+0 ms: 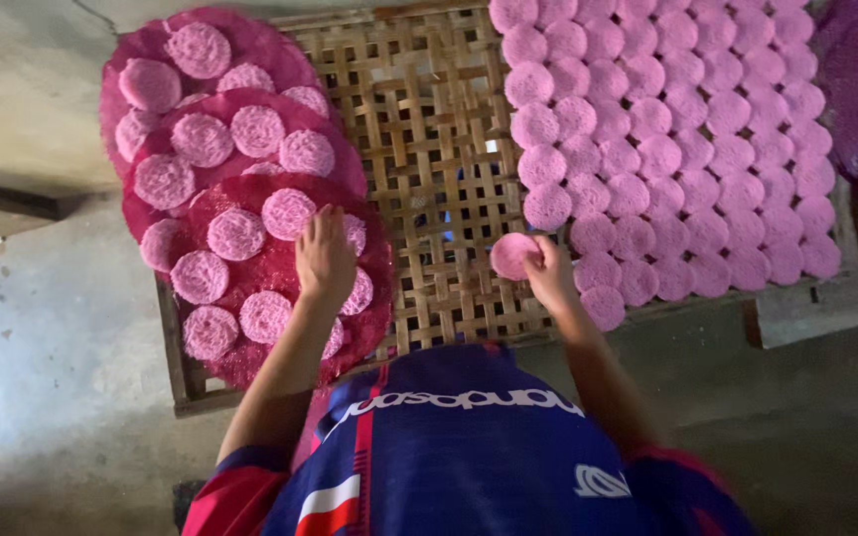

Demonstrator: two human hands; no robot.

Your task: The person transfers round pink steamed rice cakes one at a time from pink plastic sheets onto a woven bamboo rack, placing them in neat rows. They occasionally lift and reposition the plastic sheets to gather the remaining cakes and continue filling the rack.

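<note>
— Where are the hands?

— The right hand [550, 273] pinches one pink lacy disc [513, 255] at its edge, holding it over the woven bamboo rack [429, 129], just beside the packed rows of pink discs [677, 139] covering the rack's right part.

— And the left?

— The left hand [324, 260] lies flat, fingers spread, on the nearest red round tray [280, 263], touching the discs there. It grasps nothing, I think, though the fingertips are blurred.

— More trays?

— Two more red trays [211, 89] overlap behind it, each carrying pink discs, on the rack's left part.
</note>
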